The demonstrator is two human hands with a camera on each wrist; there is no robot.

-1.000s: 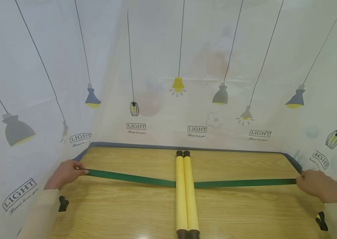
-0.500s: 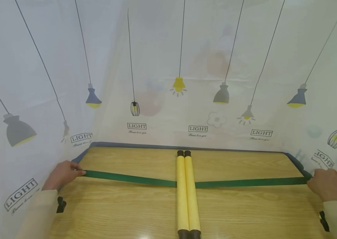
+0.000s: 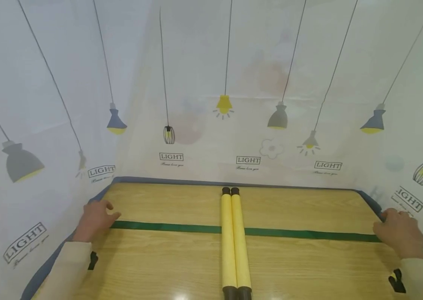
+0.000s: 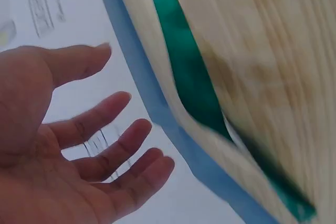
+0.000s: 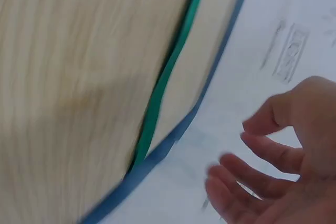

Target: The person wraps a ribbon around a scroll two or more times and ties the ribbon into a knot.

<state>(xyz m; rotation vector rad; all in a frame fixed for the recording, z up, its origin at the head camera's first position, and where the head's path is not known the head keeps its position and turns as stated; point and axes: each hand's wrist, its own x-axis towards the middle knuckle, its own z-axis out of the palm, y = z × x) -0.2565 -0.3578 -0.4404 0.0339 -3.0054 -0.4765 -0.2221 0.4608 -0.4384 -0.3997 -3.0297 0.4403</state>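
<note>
A long green ribbon (image 3: 166,227) lies across the wooden table, passing under two yellow tubes (image 3: 228,241) with dark end caps. My left hand (image 3: 96,218) is over the table's left side, by the ribbon's left end. In the left wrist view its fingers are spread and hold nothing; the ribbon's tail (image 4: 184,51) lies apart from them, folded or twisted. Over the right edge is my right hand (image 3: 400,233), close to the ribbon's other end. The right wrist view has its fingers loosely bent, touching nothing, with the ribbon (image 5: 157,98) away from them.
The tubes lie side by side down the table's middle. Small black objects sit near the left sleeve (image 3: 93,260) and the right sleeve. A blue edge strip (image 3: 181,181) borders the table. White sheeting (image 3: 203,166) printed with hanging lamps surrounds it on three sides.
Both hands have let go of the ribbon, which was held stretched and raised at its ends. It now lies lower and straighter. The left hand has shifted slightly right and opened.
</note>
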